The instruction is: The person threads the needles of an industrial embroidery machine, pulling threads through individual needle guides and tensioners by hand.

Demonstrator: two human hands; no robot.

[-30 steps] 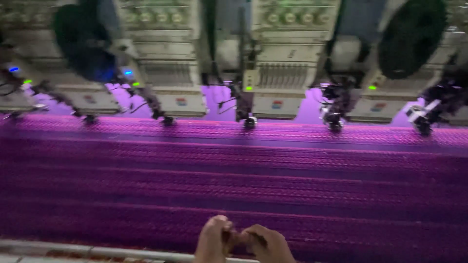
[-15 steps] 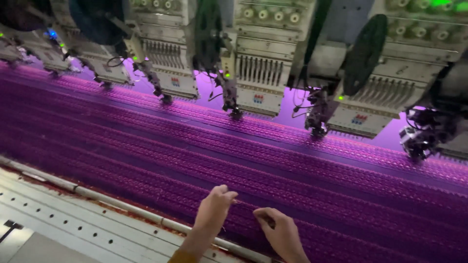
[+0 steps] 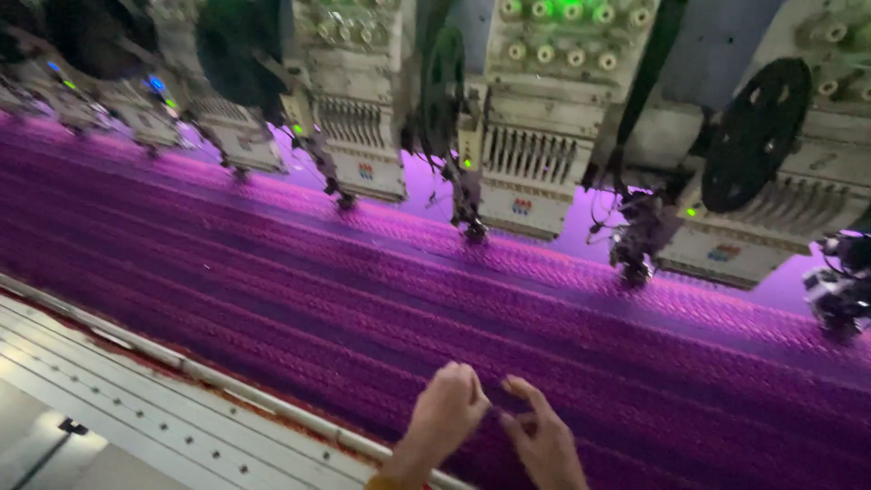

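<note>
Both hands' fingers (image 3: pixel 472 386) pinched together over purple fabric (image 3: pixel 363 299)

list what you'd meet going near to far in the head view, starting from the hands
left hand and right hand, fingertips close together → purple embroidered fabric → needle tips of the embroidery heads → row of cream embroidery machine heads

- Row of cream embroidery machine heads (image 3: pixel 517 172) runs well beyond the hands.
- Black round discs (image 3: pixel 755 134) hang among them.
- Pale metal table frame (image 3: pixel 136 390) lies left of the hands.
- Small green lights (image 3: pixel 296 129) glow.
</note>
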